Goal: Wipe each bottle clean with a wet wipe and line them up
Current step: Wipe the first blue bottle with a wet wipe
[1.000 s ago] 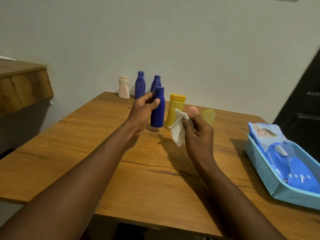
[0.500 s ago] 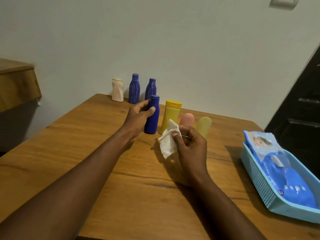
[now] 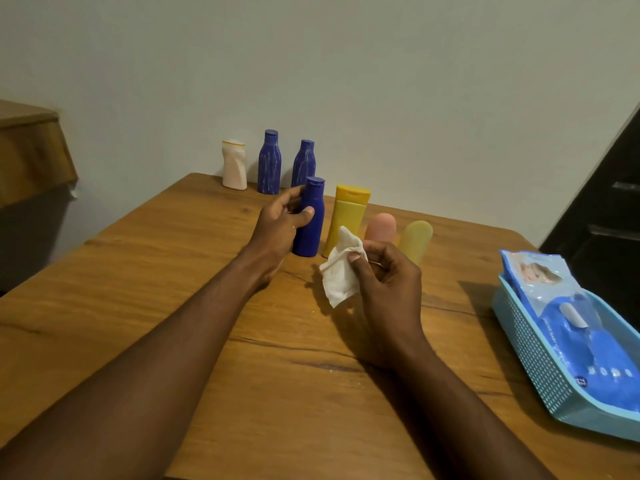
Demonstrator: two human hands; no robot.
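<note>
Grip status and edge clearance

Upright in the left hand [image 3: 280,226]: plain blue bottle [image 3: 311,223], thumb across the front of the body, fingers curled round the far side. Base at the level of the tabletop [image 3: 156,299]; contact with the wood not determinable.

Pinched between thumb and fingertips of the right hand [image 3: 388,282]: crumpled wet wipe [image 3: 341,275], raised off the tabletop, just right of the plain blue bottle and apart from it.

Front row, left to right:
- plain blue bottle
- yellow bottle [image 3: 346,220], just beside it
- pink bottle [image 3: 380,226], lower part hidden behind the right hand
- pale yellow bottle [image 3: 417,237], lower part likewise hidden

Back row, close to the far tabletop edge along the wall [image 3: 381,81]:
- white bottle [image 3: 234,164]
- taller streaked blue bottle [image 3: 269,162]
- shorter streaked blue bottle [image 3: 303,161], directly behind the plain blue bottle

Edges:
- Far left corner near the white bottle.
- Left edge slanting toward a wooden shelf [image 3: 31,150].
- Far right corner beside a dark door [image 3: 606,209].
- Right side occupied by a blue basket [image 3: 530,358] with a wipes pack [image 3: 571,334] lying in it.

Open room:
- Broad bare wood left of the left forearm.
- Bare wedge between the forearms, down to the near edge.
- Narrower bare strip between the right forearm and the blue basket.
</note>
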